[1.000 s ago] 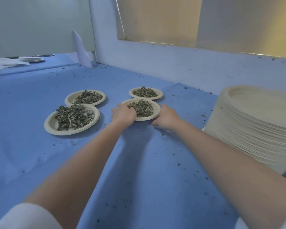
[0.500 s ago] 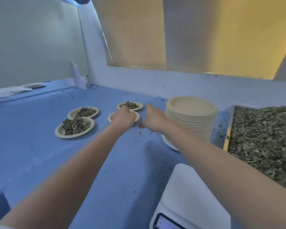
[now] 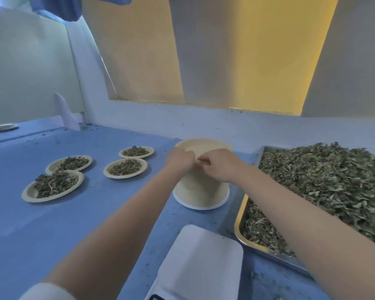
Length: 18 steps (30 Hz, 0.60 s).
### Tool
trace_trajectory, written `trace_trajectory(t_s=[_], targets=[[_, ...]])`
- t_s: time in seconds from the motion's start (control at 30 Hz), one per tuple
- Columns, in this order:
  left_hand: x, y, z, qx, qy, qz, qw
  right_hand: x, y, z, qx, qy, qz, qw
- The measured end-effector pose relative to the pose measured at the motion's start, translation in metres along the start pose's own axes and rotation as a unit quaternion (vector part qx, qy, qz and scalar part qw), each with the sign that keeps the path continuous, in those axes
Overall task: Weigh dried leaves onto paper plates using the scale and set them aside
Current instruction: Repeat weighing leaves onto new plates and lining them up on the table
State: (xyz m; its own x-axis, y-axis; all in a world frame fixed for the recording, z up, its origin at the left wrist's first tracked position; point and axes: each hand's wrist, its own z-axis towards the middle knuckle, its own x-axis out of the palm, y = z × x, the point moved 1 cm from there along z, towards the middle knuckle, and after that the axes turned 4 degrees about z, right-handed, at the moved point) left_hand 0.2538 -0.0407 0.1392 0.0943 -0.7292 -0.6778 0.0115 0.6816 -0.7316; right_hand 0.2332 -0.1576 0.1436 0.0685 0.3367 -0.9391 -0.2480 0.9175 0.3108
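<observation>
A tall stack of empty paper plates stands in the middle of the blue table. My left hand and my right hand meet at the near rim of the stack's top plate, fingers curled and pinching its edge. Several filled plates of dried leaves lie to the left, the nearest one beside my left hand. The white scale sits at the bottom centre with nothing on its platform. A metal tray heaped with dried leaves fills the right side.
The blue table cover is dotted with leaf crumbs. A white wall runs along the back. A folded white paper stands at the back left, near a few flat plates at the far left edge.
Both hands let go of the filled plate on the left and moved right to the stack of empty plates. The view swung right, revealing the scale and the leaf tray.
</observation>
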Motion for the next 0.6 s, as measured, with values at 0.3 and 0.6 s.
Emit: trace_trajectory(t_s=[0.3,0.6], targets=[[-0.009,-0.008,0.005,-0.024,-0.015,-0.083,0.996,-0.010,-0.008,0.005,-0.043,-0.089,0.100,0.990],[-0.016,-0.021,0.003,0.037,-0.034,-0.151,0.987,-0.034,-0.015,0.000,-0.068,-0.142,0.172,0.972]])
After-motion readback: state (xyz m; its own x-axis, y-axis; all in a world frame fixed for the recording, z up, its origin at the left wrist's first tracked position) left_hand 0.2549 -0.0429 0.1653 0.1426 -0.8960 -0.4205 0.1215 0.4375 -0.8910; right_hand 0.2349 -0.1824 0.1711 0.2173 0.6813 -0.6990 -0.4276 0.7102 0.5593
